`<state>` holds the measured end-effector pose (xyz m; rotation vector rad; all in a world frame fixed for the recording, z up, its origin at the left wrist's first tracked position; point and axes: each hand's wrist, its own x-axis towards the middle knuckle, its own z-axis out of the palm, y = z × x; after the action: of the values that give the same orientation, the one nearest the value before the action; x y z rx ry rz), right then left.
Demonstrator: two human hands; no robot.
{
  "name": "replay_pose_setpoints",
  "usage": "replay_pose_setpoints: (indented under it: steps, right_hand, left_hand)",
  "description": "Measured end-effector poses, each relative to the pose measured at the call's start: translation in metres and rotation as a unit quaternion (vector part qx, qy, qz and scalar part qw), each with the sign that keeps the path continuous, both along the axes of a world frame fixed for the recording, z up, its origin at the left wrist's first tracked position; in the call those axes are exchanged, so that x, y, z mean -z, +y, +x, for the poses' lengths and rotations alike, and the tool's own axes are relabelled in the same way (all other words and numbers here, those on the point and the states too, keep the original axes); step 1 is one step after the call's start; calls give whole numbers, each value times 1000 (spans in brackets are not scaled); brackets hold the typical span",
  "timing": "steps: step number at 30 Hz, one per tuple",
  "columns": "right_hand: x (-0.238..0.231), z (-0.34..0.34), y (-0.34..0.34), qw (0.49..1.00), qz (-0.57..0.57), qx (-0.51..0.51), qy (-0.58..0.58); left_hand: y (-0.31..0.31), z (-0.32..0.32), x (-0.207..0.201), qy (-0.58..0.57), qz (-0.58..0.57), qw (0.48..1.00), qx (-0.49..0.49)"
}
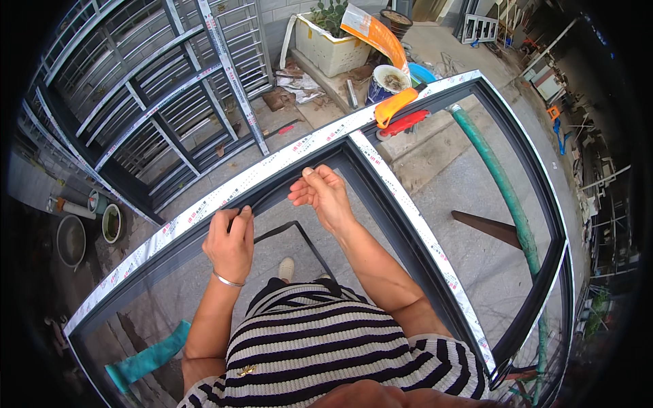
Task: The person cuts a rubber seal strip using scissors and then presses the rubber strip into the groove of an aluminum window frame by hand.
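My left hand (pixel 230 245) is closed, thumb and fingers pinching a thin black rubber strip (pixel 272 196) at the inner edge of a large dark window frame (pixel 255 168) faced with white printed film. My right hand (pixel 325 198) is a little to the right, near the frame's inner corner. Its fingers are loosely curled and the thumb stands apart, with nothing visible between them. A black strip (pixel 307 246) hangs in a bent loop inside the opening, below my hands. A tool with an orange handle (pixel 396 107) lies across the far rail, right of the crossbar.
Metal frames with bars (pixel 173 102) stand at the far left. Behind the far rail are a white planter (pixel 330 49) and a paint bucket (pixel 389 83). A green wrapped bar (pixel 500 173) runs beneath the right section, and a black strip bundle (pixel 534 316) hangs over the right side.
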<state>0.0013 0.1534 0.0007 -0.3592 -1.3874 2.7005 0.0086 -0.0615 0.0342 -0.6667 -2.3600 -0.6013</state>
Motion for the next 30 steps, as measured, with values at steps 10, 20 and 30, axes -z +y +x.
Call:
replay_pose_setpoints:
  steps: [10,20,30]
  right_hand:
    - [-7,0,-6,1000,-5,23,-19]
    - [-9,-4,-12,997,-22,71,-36]
    - [-6,-2,-7,997,-37,67,-30]
  left_hand:
    - [14,-3,4,84,14,996,-31]
    - [21,-7,19,138,5,989,-60]
    - [27,-25,-7,148,-63,987,-12]
